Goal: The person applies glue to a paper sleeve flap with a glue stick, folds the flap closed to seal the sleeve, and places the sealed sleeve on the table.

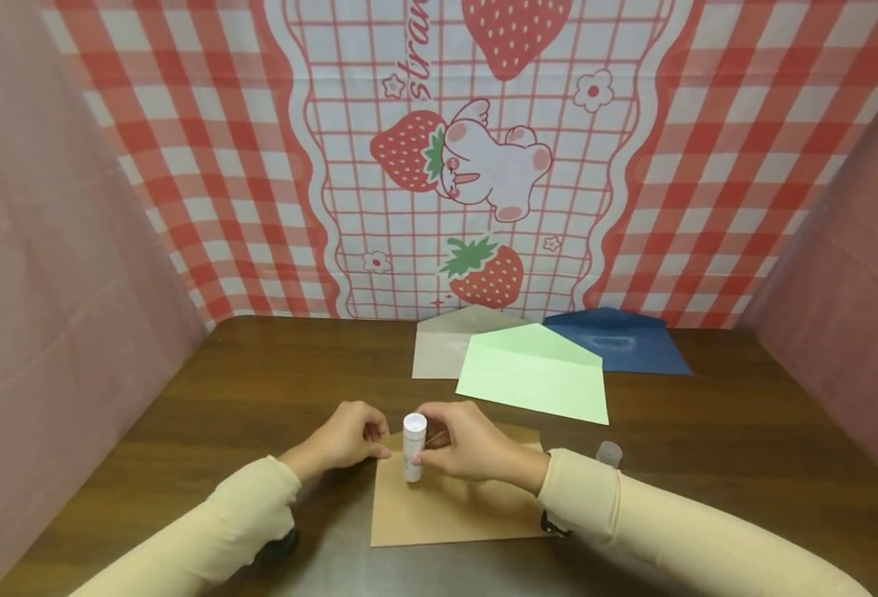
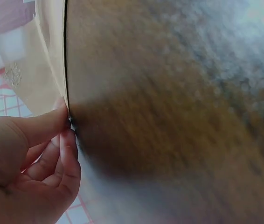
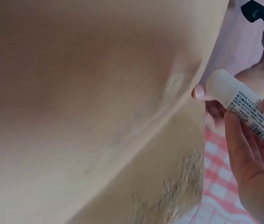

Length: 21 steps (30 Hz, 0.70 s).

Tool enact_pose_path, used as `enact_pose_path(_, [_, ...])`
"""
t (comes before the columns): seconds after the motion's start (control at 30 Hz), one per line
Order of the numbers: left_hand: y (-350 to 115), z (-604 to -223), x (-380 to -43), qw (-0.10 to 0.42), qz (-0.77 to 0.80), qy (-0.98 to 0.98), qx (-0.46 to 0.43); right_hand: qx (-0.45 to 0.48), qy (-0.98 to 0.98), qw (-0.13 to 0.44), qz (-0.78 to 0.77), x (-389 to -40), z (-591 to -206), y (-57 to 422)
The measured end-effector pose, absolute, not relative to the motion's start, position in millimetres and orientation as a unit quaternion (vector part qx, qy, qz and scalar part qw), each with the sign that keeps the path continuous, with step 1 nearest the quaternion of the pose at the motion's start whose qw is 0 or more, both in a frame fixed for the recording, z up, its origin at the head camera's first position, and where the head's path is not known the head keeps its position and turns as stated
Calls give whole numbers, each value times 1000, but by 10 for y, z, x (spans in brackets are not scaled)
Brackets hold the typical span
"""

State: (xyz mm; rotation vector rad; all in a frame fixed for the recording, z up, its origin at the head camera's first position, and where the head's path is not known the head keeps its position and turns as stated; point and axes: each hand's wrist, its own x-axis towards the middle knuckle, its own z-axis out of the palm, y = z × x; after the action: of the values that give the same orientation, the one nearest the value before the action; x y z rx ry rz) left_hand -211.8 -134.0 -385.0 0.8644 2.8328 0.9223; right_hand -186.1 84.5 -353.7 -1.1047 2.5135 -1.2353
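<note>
Right hand [image 1: 472, 441] grips white glue stick [image 1: 413, 452], near upright, over left part of tan envelope [image 1: 416, 521]; tip contact unclear. Tan envelope flat on table [image 1: 297, 361]; left hand [image 1: 351, 435] pinches its left edge near the fold. Behind, 3 more envelopes: grey [image 1: 442, 348], pale green [image 1: 531, 377], blue [image 1: 636, 344].

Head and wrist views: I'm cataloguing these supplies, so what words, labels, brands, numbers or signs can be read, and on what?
"stra", sideways on the hanging cloth; the following lettering is cut off by the head view's edge.
"deli", somewhat blurred, on the glue stick in the left wrist view.
Too small to read: the rows of small print and any numbers by the barcode, both on the glue stick.
</note>
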Motion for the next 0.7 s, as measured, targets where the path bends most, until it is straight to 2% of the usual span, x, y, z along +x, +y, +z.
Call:
enact_pose_path(0.23, [-1329,-3837,-2109,16,288,914,285,-371,833,70,-404,-1880,-3608,692])
enact_pose_path(0.7, [-1337,-3786,-2155,19,274,914,297,-383,835,40,-392,-1891,-3668,678])
